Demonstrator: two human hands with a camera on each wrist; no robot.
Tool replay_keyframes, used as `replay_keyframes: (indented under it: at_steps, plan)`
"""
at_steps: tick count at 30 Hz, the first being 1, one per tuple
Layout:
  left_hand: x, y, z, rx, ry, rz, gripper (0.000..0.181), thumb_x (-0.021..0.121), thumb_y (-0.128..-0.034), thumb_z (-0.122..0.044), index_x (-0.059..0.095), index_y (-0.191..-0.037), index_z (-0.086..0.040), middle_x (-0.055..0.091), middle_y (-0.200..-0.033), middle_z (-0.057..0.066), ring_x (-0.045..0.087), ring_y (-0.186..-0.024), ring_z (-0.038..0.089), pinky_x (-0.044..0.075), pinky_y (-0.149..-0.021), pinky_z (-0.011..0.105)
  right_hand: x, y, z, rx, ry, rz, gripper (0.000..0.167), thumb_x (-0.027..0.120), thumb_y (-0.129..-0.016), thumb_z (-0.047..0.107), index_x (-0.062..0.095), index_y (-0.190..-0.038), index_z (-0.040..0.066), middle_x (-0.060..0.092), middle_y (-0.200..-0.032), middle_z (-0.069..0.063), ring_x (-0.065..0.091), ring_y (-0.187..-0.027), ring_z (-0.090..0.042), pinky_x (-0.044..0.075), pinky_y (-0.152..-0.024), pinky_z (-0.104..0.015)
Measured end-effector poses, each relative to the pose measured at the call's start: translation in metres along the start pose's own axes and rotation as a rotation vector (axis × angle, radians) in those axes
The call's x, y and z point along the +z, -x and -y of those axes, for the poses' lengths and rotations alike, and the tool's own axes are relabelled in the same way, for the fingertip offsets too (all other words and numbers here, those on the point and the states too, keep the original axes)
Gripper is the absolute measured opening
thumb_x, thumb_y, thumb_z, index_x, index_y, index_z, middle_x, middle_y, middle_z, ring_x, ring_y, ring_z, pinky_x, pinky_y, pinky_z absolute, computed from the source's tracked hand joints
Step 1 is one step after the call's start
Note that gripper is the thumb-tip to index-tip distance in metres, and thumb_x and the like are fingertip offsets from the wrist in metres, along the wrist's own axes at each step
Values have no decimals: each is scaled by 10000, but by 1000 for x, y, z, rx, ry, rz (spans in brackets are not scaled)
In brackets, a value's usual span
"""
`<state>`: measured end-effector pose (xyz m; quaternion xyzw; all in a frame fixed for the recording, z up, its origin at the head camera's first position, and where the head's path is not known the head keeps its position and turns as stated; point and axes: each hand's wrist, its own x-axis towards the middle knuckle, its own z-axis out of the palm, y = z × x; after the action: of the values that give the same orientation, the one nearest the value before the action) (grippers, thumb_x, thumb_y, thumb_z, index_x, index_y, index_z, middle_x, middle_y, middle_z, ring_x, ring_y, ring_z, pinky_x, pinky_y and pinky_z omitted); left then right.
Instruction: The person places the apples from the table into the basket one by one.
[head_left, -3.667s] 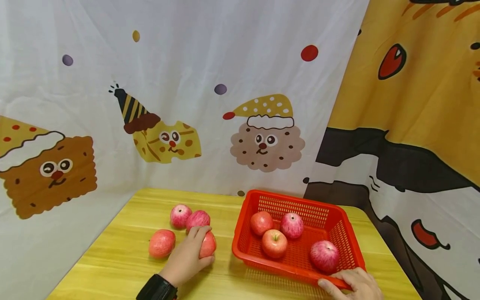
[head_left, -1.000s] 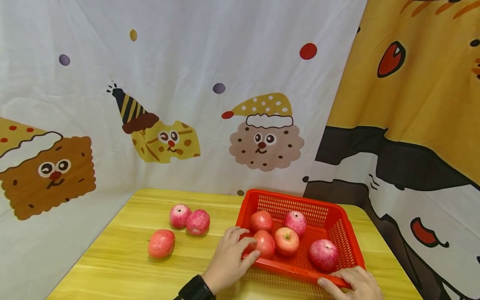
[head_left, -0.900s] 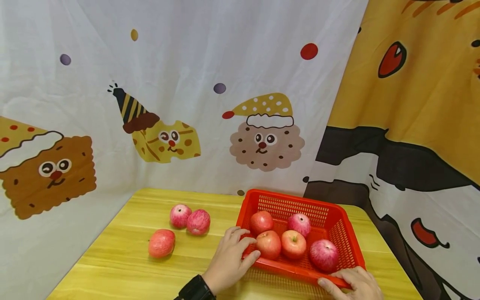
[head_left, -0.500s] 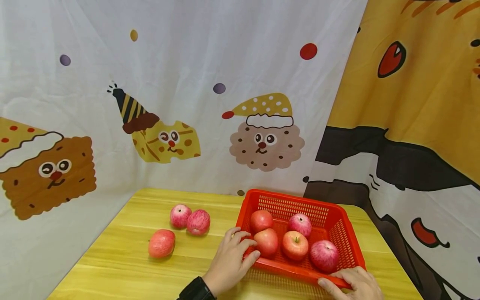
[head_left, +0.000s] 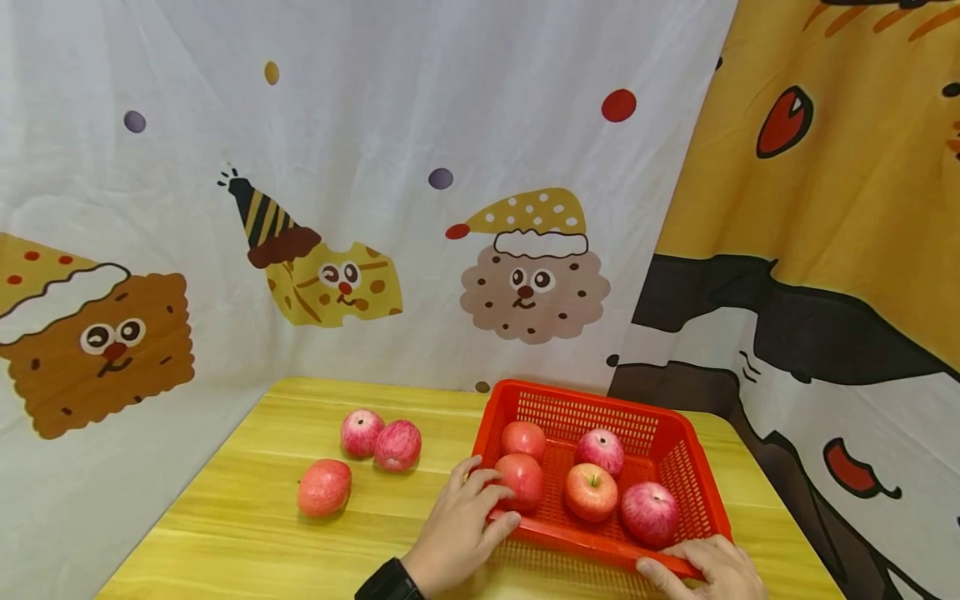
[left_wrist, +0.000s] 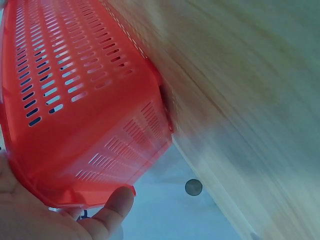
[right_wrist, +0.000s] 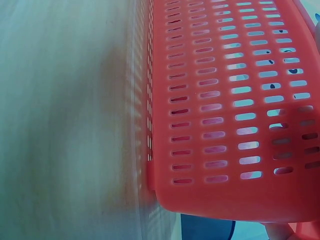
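A red plastic basket (head_left: 558, 533) with slotted walls holds several apples. At its front left corner my left hand (head_left: 461, 525) grips the rim, fingers curled over the side and thumb at the front. One apple (head_left: 521, 482) lies inside right by those fingertips. In the left wrist view the thumb (left_wrist: 117, 205) shows against the basket corner. My right hand (head_left: 712, 567) holds the front right corner of the rim, its thumb on the near side. Only a bit of that hand shows in the right wrist view, where the slotted wall (right_wrist: 220, 200) takes up much of the frame.
Three apples lie on the wooden table (head_left: 247, 533) left of the basket: a striped pair touching, (head_left: 362, 433) and its neighbour apple (head_left: 397, 445), and a redder apple (head_left: 325, 487) nearer. A printed cloth (head_left: 360, 125) hangs behind the table.
My left hand has brought an apple from the table into the basket, let it go, and taken the corner rim. That apple has since rolled left against the fingers. The right hand stays put.
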<state>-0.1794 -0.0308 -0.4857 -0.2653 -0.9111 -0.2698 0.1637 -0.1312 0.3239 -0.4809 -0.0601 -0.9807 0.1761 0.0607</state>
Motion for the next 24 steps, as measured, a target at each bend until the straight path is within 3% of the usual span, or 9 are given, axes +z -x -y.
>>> replay_keyframes:
  at_steps: [8,16,21,24]
  plan:
    - [-5,10,2,-11,13,136,601,547,-1030,-647,671,-1382,-176,609,-1476,36,351,-1573,404,401,-1217,638,0,-1,0,-1,8,15,585,739,-767,842,829,-959,297,796,-997,62,553,-946,-156,464,-827,-385]
    - [-24,25,-6,-53,29,251,756,702,-959,-628,537,-1546,-182,514,-1629,38,325,-1609,387,463,-1179,621,0,1,0,6,-1,-18,577,749,-762,838,830,-936,294,799,-975,57,552,-938,-159,457,-810,-372]
    - [-45,43,-6,-90,73,244,724,641,-979,-675,553,-1542,-229,515,-1636,37,482,-1522,349,521,-1125,599,1,3,2,8,-5,-43,569,751,-759,840,826,-916,298,792,-952,70,556,-943,-163,469,-816,-382]
    - [-59,57,0,-97,41,157,645,638,-991,-659,610,-1480,-240,573,-1578,28,609,-1393,297,583,-1045,553,1,3,2,9,0,-51,573,744,-758,848,826,-909,301,787,-935,81,553,-931,-157,463,-797,-361]
